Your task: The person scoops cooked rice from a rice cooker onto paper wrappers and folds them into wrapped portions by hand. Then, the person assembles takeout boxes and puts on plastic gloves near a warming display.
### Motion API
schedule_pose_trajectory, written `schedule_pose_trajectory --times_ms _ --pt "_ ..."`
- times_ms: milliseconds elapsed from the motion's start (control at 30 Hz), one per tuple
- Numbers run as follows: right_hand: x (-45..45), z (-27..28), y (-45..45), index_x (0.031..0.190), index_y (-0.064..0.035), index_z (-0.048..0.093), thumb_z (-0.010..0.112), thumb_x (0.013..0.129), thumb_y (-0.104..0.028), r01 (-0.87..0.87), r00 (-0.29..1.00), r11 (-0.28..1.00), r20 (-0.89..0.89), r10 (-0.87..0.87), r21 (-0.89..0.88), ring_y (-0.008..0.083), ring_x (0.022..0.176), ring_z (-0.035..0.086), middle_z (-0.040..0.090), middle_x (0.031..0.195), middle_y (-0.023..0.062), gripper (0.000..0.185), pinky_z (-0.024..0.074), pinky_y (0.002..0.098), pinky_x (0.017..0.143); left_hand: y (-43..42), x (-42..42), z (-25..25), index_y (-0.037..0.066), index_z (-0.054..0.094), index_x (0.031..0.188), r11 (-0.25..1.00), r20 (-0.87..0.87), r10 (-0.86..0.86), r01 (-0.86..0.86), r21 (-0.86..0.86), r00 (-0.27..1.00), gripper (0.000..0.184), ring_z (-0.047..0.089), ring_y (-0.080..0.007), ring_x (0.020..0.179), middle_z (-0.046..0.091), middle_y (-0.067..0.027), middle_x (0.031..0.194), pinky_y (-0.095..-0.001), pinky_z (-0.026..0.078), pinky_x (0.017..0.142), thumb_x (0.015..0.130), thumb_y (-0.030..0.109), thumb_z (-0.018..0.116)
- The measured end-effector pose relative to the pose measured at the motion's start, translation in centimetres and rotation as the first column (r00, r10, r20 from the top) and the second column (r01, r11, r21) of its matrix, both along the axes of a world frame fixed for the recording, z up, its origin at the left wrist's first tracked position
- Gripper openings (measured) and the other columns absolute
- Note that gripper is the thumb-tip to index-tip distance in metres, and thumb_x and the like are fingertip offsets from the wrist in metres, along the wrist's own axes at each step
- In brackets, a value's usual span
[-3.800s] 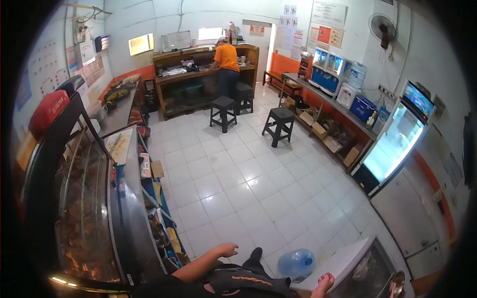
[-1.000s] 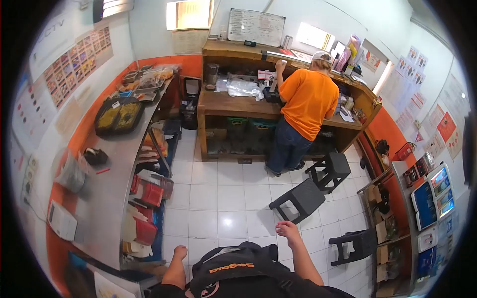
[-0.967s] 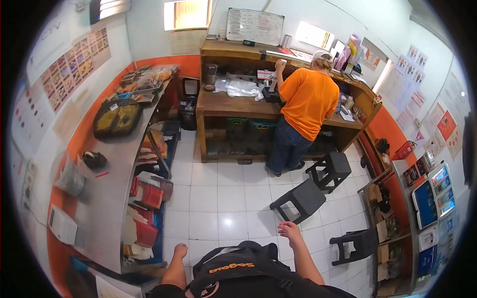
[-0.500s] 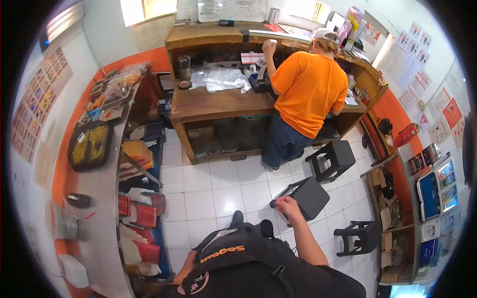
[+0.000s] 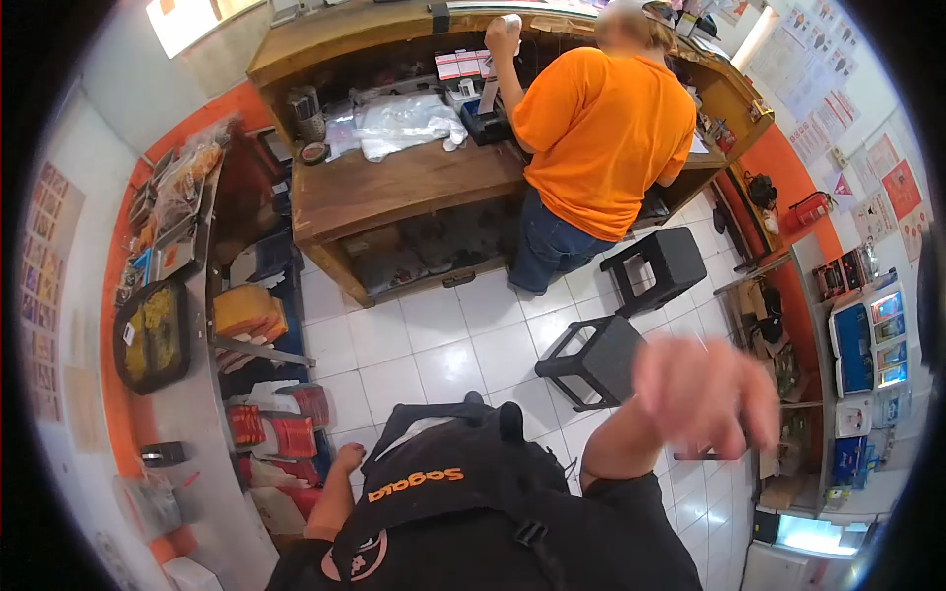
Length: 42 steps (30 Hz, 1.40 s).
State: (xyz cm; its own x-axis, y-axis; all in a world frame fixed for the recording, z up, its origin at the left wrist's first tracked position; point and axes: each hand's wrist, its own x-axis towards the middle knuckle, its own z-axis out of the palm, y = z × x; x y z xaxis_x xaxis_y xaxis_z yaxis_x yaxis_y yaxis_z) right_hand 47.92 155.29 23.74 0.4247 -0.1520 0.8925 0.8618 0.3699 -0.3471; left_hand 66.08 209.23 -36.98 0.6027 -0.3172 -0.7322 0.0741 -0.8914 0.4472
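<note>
My right hand (image 5: 705, 394) is raised close to the camera, blurred by motion. Its fingers bend downward and look apart, and I see nothing in them. Behind it, to the left, stands a black stool (image 5: 596, 360). My left hand (image 5: 347, 457) hangs low at my side, near the shelves of red packets (image 5: 288, 433); its fingers are too small and turned away to read. Between my arms lies a black bag (image 5: 443, 463) with orange lettering, strapped to my front.
A person in an orange shirt (image 5: 606, 138) stands at the wooden counter (image 5: 414, 202), one hand raised with a white item. Another black stool (image 5: 655, 276) is behind them. A metal counter (image 5: 202, 394) with a black tray (image 5: 153, 337) runs along the left; shelves line the right.
My right hand has risen toward the camera and moved right. My left hand has come out from beside the bag, up and left. The view has shifted closer to the counter.
</note>
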Motion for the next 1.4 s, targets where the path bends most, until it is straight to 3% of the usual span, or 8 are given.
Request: schedule_pose_trajectory --times_ms 133,433,600,700,1033,1133,1267,1400 --pt "-0.3 7.5 2.1 0.129 -0.0122 0.061 0.062 0.085 -0.003 -0.068 0.969 0.881 0.178 0.169 -0.468 0.02 0.07 0.058 0.062 0.082 0.0087 0.045 0.0528 0.0361 0.07 -0.5 5.2 2.1 0.007 0.07 0.112 0.99 0.106 -0.055 0.04 0.132 0.993 0.036 0.065 -0.0342 0.106 0.069 -0.0194 0.11 -0.0409 0.05 0.093 0.084 0.028 0.061" --pt "-0.3 7.2 3.4 0.131 -0.0145 0.061 0.052 0.092 -0.007 0.376 0.893 0.854 0.387 -0.23 -0.36 0.0151 0.056 0.051 0.059 0.067 0.0059 0.04 0.0486 0.0318 0.057 -6.6 8.8 2.9 0.005 0.068 0.115 0.999 0.138 0.042 -0.042 0.0 0.989 0.037 0.067 -0.0306 0.1 0.07 -0.0187 0.106 -0.038 0.052 0.088 0.083 0.023 0.063" --pt "-1.1 7.7 2.6 0.131 -0.0129 0.06 0.052 0.092 -0.006 0.294 0.929 0.842 0.341 -0.142 -0.451 0.0164 0.057 0.051 0.059 0.067 0.0072 0.041 0.0471 0.0319 0.056 -9.4 6.7 3.2 0.004 0.068 0.112 0.979 0.139 -0.174 0.187 -0.083 0.975 0.035 0.068 -0.0279 0.096 0.072 -0.0175 0.103 -0.0361 0.052 0.085 0.085 0.026 0.065" --pt "-1.6 7.7 2.5 0.131 -0.0132 0.059 0.053 0.092 -0.007 0.296 0.929 0.836 0.342 -0.14 -0.463 0.0173 0.057 0.051 0.06 0.067 0.0081 0.041 0.0467 0.0319 0.057 -9.1 5.6 1.8 0.004 0.07 0.11 0.99 -0.037 -0.081 0.076 -0.122 0.996 0.036 0.068 -0.0291 0.097 0.072 -0.0181 0.104 -0.0368 0.052 0.087 0.085 0.029 0.066" --pt "-2.3 8.0 0.8 0.119 -0.0145 0.07 0.061 0.085 0.001 0.175 0.918 0.858 0.394 0.034 -0.483 0.0157 0.054 0.049 0.06 0.066 0.007 0.039 0.0464 0.0321 0.056 -7.3 3.0 4.5 0.001 0.071 0.108 0.983 0.113 -0.156 0.144 0.112 0.981 0.042 0.066 -0.0346 0.105 0.069 -0.0226 0.109 -0.0378 0.051 0.092 0.08 0.032 0.067" --pt "-2.0 7.1 1.5 0.118 -0.0198 0.071 0.063 0.086 -0.002 0.279 0.864 0.922 0.49 -0.12 -0.267 0.0139 0.053 0.047 0.06 0.065 0.0057 0.038 0.0458 0.0316 0.055 -7.1 1.5 4.7 0.001 0.071 0.107 0.993 0.133 -0.082 0.07 0.094 0.988 0.041 0.066 -0.0347 0.104 0.069 -0.0222 0.108 -0.0388 0.051 0.092 0.079 0.031 0.067" --pt "-1.8 7.3 2.3 0.119 -0.0232 0.071 0.061 0.088 -0.003 0.256 0.886 0.927 0.45 -0.112 -0.273 0.0131 0.052 0.046 0.06 0.065 0.0049 0.038 0.0448 0.0303 0.055 -7.7 -1.1 4.9 0.003 0.072 0.104 0.995 0.136 -0.057 0.045 0.086 0.989 0.038 0.068 -0.0344 0.1 0.071 -0.0206 0.103 -0.0403 0.052 0.088 0.079 0.03 0.065" --pt "-2.4 8.1 1.0 0.118 -0.0224 0.071 0.06 0.09 -0.005 0.093 0.951 0.846 0.299 0.081 -0.525 0.0161 0.054 0.047 0.061 0.068 0.0058 0.035 0.0457 0.0317 0.058 -8.1 -3.2 1.6 0.004 0.073 0.099 0.994 0.12 -0.054 0.042 0.1 0.991 0.037 0.069 -0.0326 0.094 0.071 -0.0204 0.097 -0.0404 0.053 0.085 0.079 0.033 0.064"
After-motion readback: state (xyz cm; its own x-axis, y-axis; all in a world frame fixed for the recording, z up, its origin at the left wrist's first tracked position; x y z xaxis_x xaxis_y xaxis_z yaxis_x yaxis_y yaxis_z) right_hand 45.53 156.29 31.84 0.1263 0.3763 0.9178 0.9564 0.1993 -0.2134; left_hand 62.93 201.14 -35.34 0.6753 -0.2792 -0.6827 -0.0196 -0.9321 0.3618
